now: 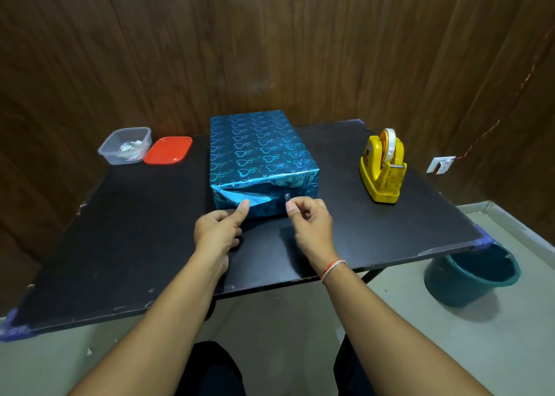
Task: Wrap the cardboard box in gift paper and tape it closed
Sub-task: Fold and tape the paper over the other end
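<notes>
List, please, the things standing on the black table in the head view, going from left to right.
Clear plastic container → red lid → box wrapped in blue gift paper → yellow tape dispenser.

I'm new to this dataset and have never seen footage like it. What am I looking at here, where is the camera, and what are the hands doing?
There is no machine: a person works bare-handed, and the single picture comes from a camera on their head, looking down. On the black table lies a box wrapped in blue heart-patterned gift paper. The left hand presses its thumb on the folded end flap. The right hand pinches a small strip of clear tape beside that flap. Also there: a yellow tape dispenser, a clear plastic container with its red lid beside it, and a teal bucket on the floor.
</notes>
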